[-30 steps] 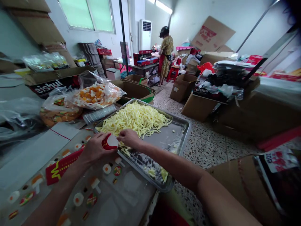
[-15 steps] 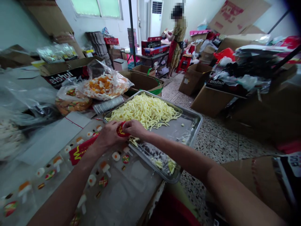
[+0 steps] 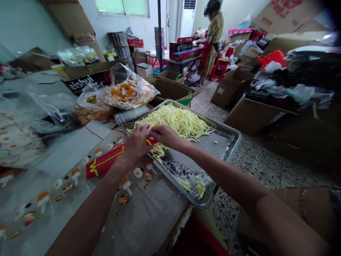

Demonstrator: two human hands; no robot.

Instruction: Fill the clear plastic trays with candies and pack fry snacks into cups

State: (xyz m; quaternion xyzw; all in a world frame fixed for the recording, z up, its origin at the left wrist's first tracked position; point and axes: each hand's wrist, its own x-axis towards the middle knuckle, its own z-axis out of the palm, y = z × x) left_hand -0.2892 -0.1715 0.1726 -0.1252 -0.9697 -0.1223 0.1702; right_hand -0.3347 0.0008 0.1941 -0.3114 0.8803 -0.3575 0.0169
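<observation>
My left hand (image 3: pixel 136 145) is closed around a small red carton (image 3: pixel 151 141) with yellow marks, shaped like a french-fry box. At the carton's whitish opening, the fingers of my right hand (image 3: pixel 165 136) are pinched together; whatever they hold is hidden. Both hands are over the near left edge of a metal tray (image 3: pixel 205 142). A heap of pale yellow fry-shaped sticks (image 3: pixel 181 119) fills the tray's far side, and a few lie right under my hands. Beside my left wrist, a row of flat red cartons (image 3: pixel 103 161) with yellow marks lies on the table.
A clear cover with printed food pictures lies over the table (image 3: pixel 149 217). Clear bags of small orange and white pieces (image 3: pixel 125 93) stand at the back left. Cardboard boxes (image 3: pixel 231 89) line the speckled floor. A person (image 3: pixel 211 42) stands at a far table.
The view has shifted, so everything sits farther right. The carton has turned in my left hand, and my right fingers have moved to its opening. The far person's arms are lower.
</observation>
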